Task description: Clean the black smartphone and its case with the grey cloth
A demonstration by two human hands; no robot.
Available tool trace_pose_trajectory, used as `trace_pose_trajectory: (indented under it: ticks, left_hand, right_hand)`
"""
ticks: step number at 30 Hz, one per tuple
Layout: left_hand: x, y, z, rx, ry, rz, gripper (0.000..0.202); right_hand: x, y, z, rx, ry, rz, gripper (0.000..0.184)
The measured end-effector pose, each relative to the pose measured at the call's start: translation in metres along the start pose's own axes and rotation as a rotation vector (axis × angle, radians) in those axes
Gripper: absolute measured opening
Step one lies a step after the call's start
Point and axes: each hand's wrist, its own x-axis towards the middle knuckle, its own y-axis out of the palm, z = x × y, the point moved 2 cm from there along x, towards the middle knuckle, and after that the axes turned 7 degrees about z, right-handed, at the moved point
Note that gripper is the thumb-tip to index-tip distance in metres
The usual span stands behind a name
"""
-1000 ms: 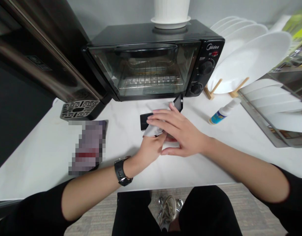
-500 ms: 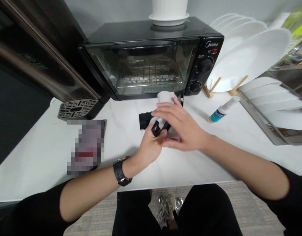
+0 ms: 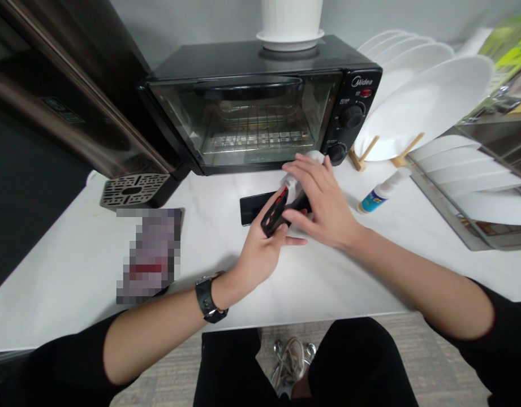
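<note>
Tilted up over the counter is a black phone case (image 3: 272, 219) with cutouts and a red strip along its edge. My left hand (image 3: 260, 249) grips it by the lower end, thumb on one side and fingers beneath. A crumpled white tissue (image 3: 291, 189) is held under the fingers of my right hand (image 3: 323, 206) and pressed against the case. My right hand hides the case's far end and part of the tissue. Beneath the hands, a black phone (image 3: 250, 209) lies flat on the white counter (image 3: 209, 226), partly covered by my left hand.
Behind the hands stands a black toaster oven (image 3: 260, 124), with a white pot (image 3: 292, 20) on top. A spray bottle (image 3: 377, 195) is upright at right, near racked white plates (image 3: 430, 107). At left are a drip tray (image 3: 135, 189) and a blurred-out flat item (image 3: 152, 254).
My right hand has slid away from my left, up and to the right along the case, taking the tissue with it. More of the case's near end and its red strip now show.
</note>
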Motion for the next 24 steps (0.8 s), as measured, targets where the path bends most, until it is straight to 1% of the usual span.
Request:
trace_pose_trajectory:
  ticks: [1,3,4,5,6,7,10,11,12,13,14,16,18,19,20,21,22,24]
  left_hand:
    - [0.0,-0.001,0.001,0.018,-0.005,-0.028,0.05]
    - [0.0,-0.003,0.002,0.058,-0.031,-0.058,0.031]
    - [0.0,-0.004,0.003,0.079,-0.044,-0.058,0.024]
    - [0.0,-0.003,0.002,0.092,-0.05,-0.049,0.021]
    - [-0.001,-0.003,0.002,0.091,-0.044,-0.042,0.022]
    - [-0.001,-0.002,0.001,0.078,-0.029,-0.031,0.027]
    - [-0.002,0.002,-0.001,0.003,0.01,0.038,0.051]
    - [-0.002,0.003,0.0,-0.014,0.012,0.061,0.056]
    - [-0.002,0.003,0.0,-0.016,0.012,0.075,0.059]
    - [-0.002,0.003,0.001,-0.009,0.011,0.072,0.059]
    - [-0.002,0.003,0.001,0.009,0.01,0.057,0.059]
    - [-0.001,0.001,0.002,0.062,0.009,0.016,0.053]
    - [-0.001,0.0,0.002,0.104,-0.011,-0.007,0.041]
    - [0.0,0.0,0.001,0.118,-0.017,-0.012,0.037]
    - [-0.001,0.0,0.001,0.13,-0.018,-0.01,0.035]
    - [-0.001,0.0,0.0,0.131,-0.014,-0.008,0.035]
    - [-0.001,0.001,-0.001,0.122,-0.009,-0.002,0.038]
    - [-0.001,0.002,-0.002,0.067,0.005,0.025,0.048]
  right_hand:
    - [-0.001,0.001,0.007,0.042,-0.091,0.043,0.076]
    - [-0.002,0.003,0.019,0.116,-0.258,0.105,0.072]
    - [-0.003,0.003,0.023,0.137,-0.316,0.117,0.068]
    - [-0.004,0.002,0.024,0.138,-0.342,0.119,0.065]
    - [-0.004,0.001,0.023,0.119,-0.326,0.105,0.062]
    - [-0.003,0.0,0.019,0.084,-0.267,0.077,0.061]
    - [-0.002,-0.004,0.003,-0.047,0.033,-0.036,0.059]
    - [-0.002,-0.005,-0.001,-0.07,0.104,-0.069,0.058]
    - [-0.002,-0.006,-0.002,-0.074,0.133,-0.088,0.058]
    - [-0.002,-0.006,-0.001,-0.06,0.12,-0.089,0.057]
    - [-0.002,-0.005,0.002,-0.031,0.073,-0.076,0.057]
    - [-0.002,-0.003,0.012,0.051,-0.081,-0.015,0.06]
    - [-0.003,-0.001,0.022,0.123,-0.244,0.059,0.061]
    - [-0.004,0.0,0.026,0.141,-0.302,0.08,0.061]
    - [-0.004,0.0,0.027,0.144,-0.329,0.09,0.06]
    - [-0.004,-0.001,0.026,0.131,-0.32,0.086,0.058]
    - [-0.004,-0.001,0.022,0.104,-0.274,0.066,0.057]
    - [-0.003,-0.003,0.012,0.025,-0.1,0.002,0.055]
